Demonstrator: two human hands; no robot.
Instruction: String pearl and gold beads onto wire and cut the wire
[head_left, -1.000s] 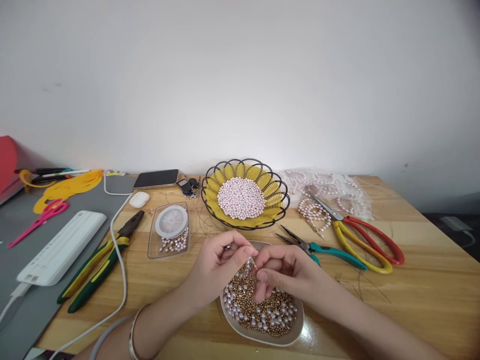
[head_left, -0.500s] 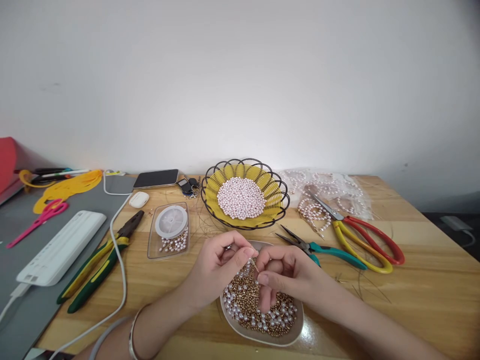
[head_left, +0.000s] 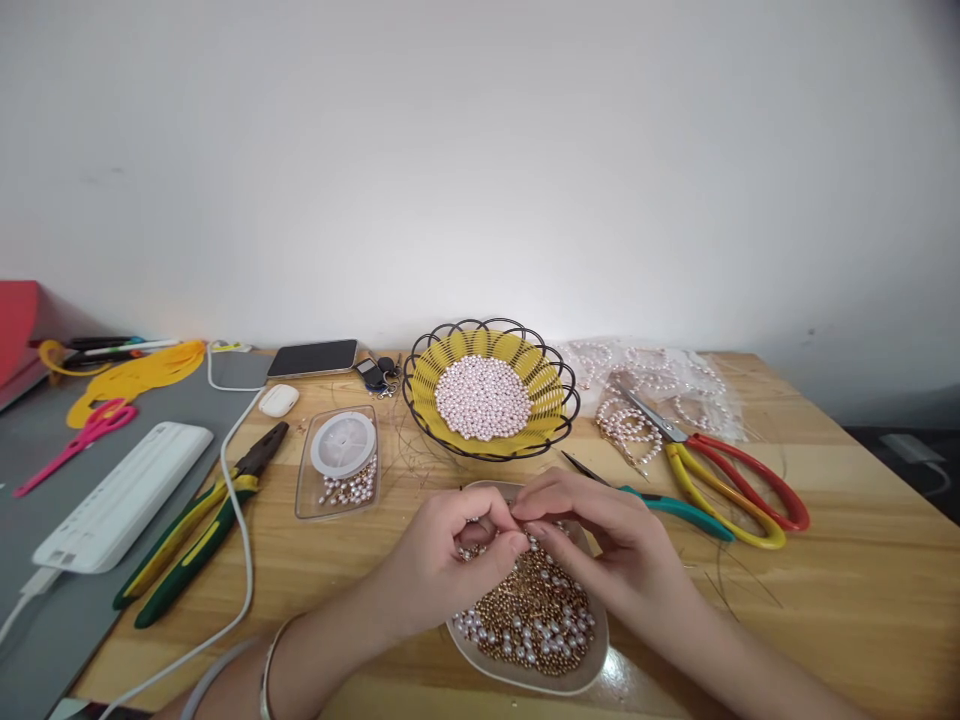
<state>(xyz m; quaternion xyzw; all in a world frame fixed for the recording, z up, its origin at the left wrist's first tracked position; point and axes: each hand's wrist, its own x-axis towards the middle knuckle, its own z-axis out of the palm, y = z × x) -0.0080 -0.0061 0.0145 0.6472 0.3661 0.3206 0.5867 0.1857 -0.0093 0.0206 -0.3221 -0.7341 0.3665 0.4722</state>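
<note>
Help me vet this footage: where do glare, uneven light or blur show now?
Head view: glare whitens the wooden table beside the bowl, lower right; same view, the wall is brighter mid-frame than at upper right; same view, fine detail between left hand and right hand is too soft to make out.

We identify colours as follows: yellow-and-black basket [head_left: 547,392]; pale pink basket beads [head_left: 484,397]; mixed gold and pearl-white dish beads [head_left: 532,610]; beige dish [head_left: 559,684]; teal-handled pliers [head_left: 686,512]; red-and-yellow-handled shears [head_left: 678,462]; light brown, wood-grained desk [head_left: 832,570].

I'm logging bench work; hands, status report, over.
Left hand, right hand pinching, close together above bead tray. Anything held: unclear. Teal pliers partly behind right hand.
</note>
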